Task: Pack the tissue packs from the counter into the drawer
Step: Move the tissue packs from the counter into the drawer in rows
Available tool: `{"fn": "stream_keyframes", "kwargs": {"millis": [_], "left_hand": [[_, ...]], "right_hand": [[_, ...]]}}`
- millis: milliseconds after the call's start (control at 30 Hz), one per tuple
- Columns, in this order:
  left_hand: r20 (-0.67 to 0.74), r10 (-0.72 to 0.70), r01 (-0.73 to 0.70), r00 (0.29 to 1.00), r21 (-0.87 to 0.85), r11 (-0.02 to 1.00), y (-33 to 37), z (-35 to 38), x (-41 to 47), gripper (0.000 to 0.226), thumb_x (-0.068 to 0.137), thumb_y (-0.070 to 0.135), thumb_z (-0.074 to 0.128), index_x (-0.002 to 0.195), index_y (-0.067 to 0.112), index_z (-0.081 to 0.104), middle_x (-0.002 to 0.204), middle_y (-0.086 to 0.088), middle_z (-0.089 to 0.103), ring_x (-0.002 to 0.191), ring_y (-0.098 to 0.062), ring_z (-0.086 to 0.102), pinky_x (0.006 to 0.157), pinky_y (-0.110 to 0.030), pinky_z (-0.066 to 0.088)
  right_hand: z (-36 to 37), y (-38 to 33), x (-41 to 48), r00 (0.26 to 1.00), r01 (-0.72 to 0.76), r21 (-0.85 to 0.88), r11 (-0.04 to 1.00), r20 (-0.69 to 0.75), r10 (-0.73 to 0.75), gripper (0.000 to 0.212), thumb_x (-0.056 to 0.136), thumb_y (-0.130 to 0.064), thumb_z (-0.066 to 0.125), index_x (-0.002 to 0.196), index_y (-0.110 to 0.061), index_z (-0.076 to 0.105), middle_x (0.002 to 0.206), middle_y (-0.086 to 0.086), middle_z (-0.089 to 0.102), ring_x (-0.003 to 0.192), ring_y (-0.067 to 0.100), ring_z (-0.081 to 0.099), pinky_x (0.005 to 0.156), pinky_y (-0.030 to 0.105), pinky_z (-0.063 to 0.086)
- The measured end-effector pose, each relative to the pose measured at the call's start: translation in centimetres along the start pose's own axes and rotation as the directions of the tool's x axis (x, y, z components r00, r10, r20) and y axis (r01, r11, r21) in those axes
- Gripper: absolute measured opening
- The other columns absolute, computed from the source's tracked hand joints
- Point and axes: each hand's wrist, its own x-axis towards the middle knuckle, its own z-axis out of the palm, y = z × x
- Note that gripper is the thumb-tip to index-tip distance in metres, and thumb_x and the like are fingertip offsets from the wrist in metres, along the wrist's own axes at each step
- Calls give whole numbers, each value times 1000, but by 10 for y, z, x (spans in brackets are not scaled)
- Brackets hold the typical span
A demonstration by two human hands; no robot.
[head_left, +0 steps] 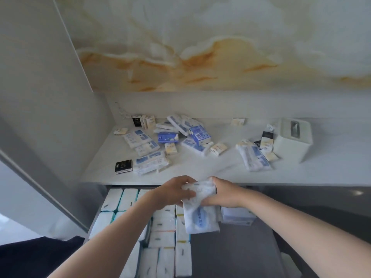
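Two hands close together: left hand (173, 192) and right hand (223, 195) clutch one tissue pack (200, 214) by its top, long axis hanging over the drawer (230, 249), bare right side.

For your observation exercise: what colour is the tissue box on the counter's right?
The box is white; head view.

Back wall (200, 47): glossy marble-look panel, cream with amber veining, fills the upper centre and right of the frame. A plain pale band (200, 103) runs beneath it. Grey side panel (40, 87) slants down the left. Dark floor (30, 255) at lower left, with a bright light patch (12, 227) at the left edge. Small glint (357, 192) at the right edge.
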Motion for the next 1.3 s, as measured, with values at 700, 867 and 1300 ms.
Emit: {"fn": "stream_keyframes", "kwargs": {"millis": [700, 867, 1300], "left_hand": [[-102, 213, -74, 972, 725, 685, -96, 76, 52, 41, 80, 17, 60, 120, 29, 58, 116, 4, 59, 111, -17, 51, 85, -31, 48], [-118, 299, -64, 947, 842, 536, -105, 72, 60, 44, 77, 13, 67, 120, 20, 63, 116, -5, 57, 106, -29, 55, 79, -40, 53], [-140, 402, -88, 905, 863, 497, -113, 63, 67, 66, 93, 15, 50, 152, 21, 22, 150, -3, 28, 135, -23, 30, 112, -32, 30]], "right_hand": [[75, 77, 34, 992, -65, -462, 885, -128, 6, 21, 83, -15, 63, 103, -13, 59, 102, 9, 62, 94, 30, 62, 72, 34, 48], [96, 89, 51, 921, -287, -70, 955, -295, 255, 18, 87, -6, 57, 103, -13, 58, 106, 7, 63, 100, 27, 62, 75, 28, 46], [107, 93, 77, 868, -427, 148, 892, -209, 450, 71, 90, -8, 53, 153, -20, 23, 139, 11, 54, 122, 30, 56, 85, 26, 45]]}}
